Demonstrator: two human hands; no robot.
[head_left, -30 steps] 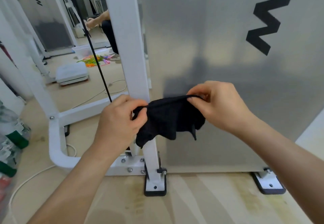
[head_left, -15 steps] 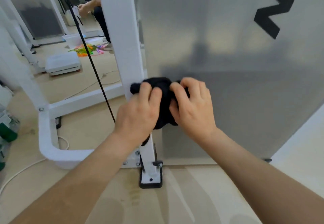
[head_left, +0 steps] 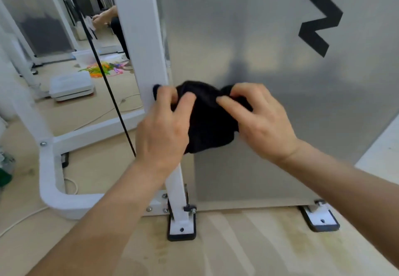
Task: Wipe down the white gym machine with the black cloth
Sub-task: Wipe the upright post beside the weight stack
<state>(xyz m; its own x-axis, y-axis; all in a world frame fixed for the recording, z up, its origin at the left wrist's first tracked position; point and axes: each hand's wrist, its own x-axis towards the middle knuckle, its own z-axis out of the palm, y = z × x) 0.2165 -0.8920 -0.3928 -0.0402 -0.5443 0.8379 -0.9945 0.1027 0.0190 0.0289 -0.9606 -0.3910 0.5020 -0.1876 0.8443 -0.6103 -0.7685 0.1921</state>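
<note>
- Black cloth [head_left: 207, 120]: one, bunched, held between both hands, low on the machine where the upright post meets the side panel.
- White gym machine [head_left: 140, 38]: square upright post, curved base rail to the left, bolted joints.
- Left hand [head_left: 164, 128]: fingers curled over the cloth's left edge, pinching it at the face of the post.
- Right hand [head_left: 259, 120]: thumb and fingers pinch the cloth's upper right edge, in front of the panel.
- Grey panel [head_left: 237, 27]: just right of the post, black zigzag mark at upper right; the cloth appears to rest on it, though blur hides the contact.
- Black cable [head_left: 108, 85]: taut, running diagonally left of the post.
- Foot plate [head_left: 181, 229]: white on black pad, on the pale floor [head_left: 237, 249].
- White flat case [head_left: 71, 85]: on the floor, well behind the cable.
</note>
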